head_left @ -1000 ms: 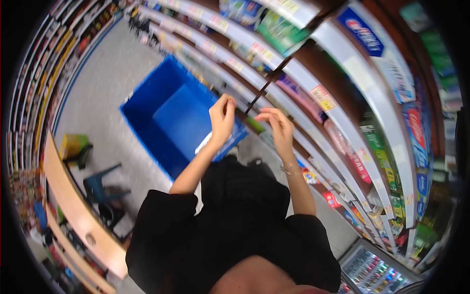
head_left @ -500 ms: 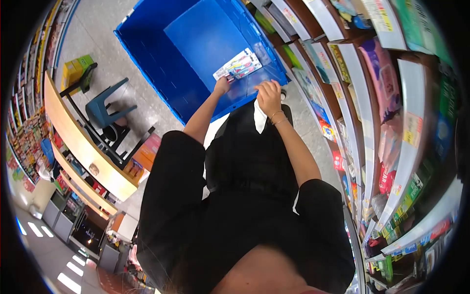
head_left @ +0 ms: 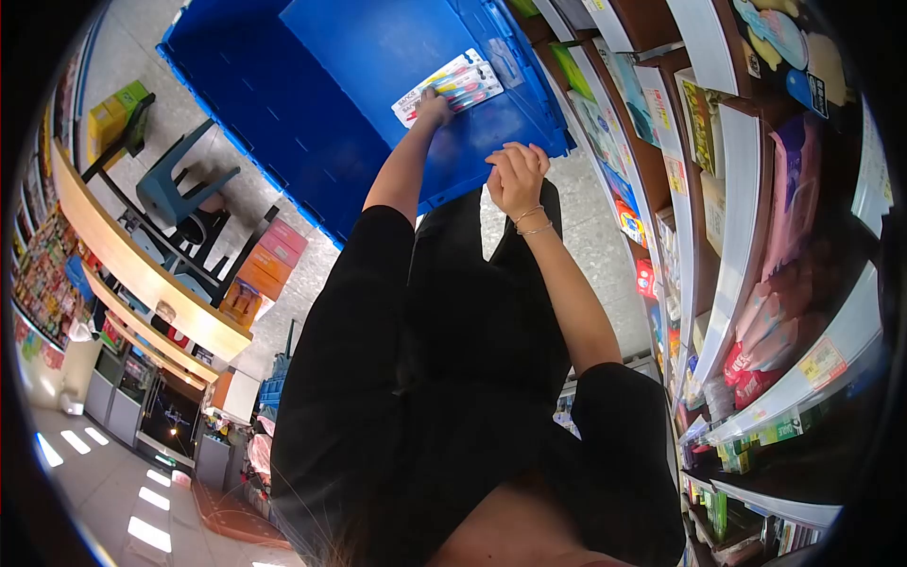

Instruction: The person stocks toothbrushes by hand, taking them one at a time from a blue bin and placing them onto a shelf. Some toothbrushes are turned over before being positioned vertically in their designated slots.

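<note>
Head view: your left hand (head_left: 435,106) has a toothbrush pack (head_left: 452,85) down in the blue crate (head_left: 283,104).
At 12 o'clock your left grip is pinched on the near end of the pack, which lies flat over the crate's floor, close to its right wall. Your right hand (head_left: 515,175) hangs just at 5 o'clock of the pack, by the crate's near rim, fingers curled in loosely with nothing seen in them. Stocked shelves (head_left: 718,189) run along 3 o'clock; a blue stool (head_left: 175,189) stands on the floor at 9 o'clock.
</note>
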Tool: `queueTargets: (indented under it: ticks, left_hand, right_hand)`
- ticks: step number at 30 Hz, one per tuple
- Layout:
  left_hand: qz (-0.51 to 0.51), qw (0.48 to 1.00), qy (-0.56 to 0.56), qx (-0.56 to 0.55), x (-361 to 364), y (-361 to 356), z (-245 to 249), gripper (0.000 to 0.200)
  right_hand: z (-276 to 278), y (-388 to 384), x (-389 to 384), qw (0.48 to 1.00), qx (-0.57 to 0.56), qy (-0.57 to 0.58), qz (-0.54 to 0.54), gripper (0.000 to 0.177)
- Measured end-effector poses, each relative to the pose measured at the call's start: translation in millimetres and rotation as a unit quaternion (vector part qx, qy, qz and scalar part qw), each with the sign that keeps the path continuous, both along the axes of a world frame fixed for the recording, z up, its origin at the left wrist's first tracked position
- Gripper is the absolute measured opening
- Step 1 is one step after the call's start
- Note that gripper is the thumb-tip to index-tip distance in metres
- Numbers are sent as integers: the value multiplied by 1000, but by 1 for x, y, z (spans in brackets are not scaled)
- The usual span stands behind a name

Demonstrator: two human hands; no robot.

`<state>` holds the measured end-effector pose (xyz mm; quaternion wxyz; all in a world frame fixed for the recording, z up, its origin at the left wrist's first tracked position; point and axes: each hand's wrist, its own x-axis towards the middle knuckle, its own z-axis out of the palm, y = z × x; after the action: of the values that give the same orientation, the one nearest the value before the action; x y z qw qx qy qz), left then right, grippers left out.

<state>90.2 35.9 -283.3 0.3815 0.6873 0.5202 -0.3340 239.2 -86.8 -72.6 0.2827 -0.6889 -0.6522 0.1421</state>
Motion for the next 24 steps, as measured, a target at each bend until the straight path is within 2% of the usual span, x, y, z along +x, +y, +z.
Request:
queueTargets:
  ticks: [3, 6, 8, 11, 13, 15, 16, 18, 22, 24]
  left_hand:
    - [12, 998, -5, 56, 1, -5, -5, 36]
    - [-22, 996, -13, 86, -5, -7, 5, 34]
    - [-83, 987, -11, 133, -11, -7, 20, 31]
    - [-98, 984, -14, 151, -20, -9, 35, 31]
    - [-68, 988, -39, 136, -30, -7, 45, 35]
    - [16, 967, -161, 196, -37, -9, 51, 32]
    - [100, 958, -216, 156, -34, -4, 68, 29]
    - [126, 935, -263, 202, -26, -1, 107, 20]
    - [209, 898, -341, 182, -2, 8, 216, 35]
    - [250, 843, -435, 193, 7, 9, 261, 35]
  right_hand:
    - [-2, 0, 0, 1000, 6, -5, -2, 7]
    - [-3, -1, 2, 1000, 11, -8, 4, 7]
    - [-2, 0, 2, 1000, 15, -8, 6, 7]
    - [-4, -2, 3, 1000, 16, -8, 5, 8]
    - [-3, -1, 3, 1000, 12, -9, 8, 8]
    - [0, 1, 4, 1000, 18, -7, 8, 7]
    - [2, 3, 4, 1000, 18, -2, 10, 7]
    - [7, 5, 4, 1000, 26, 1, 8, 7]
    - [26, 11, 5, 999, 21, 27, 5, 4]
    - [34, 15, 4, 998, 4, 58, -8, 5]
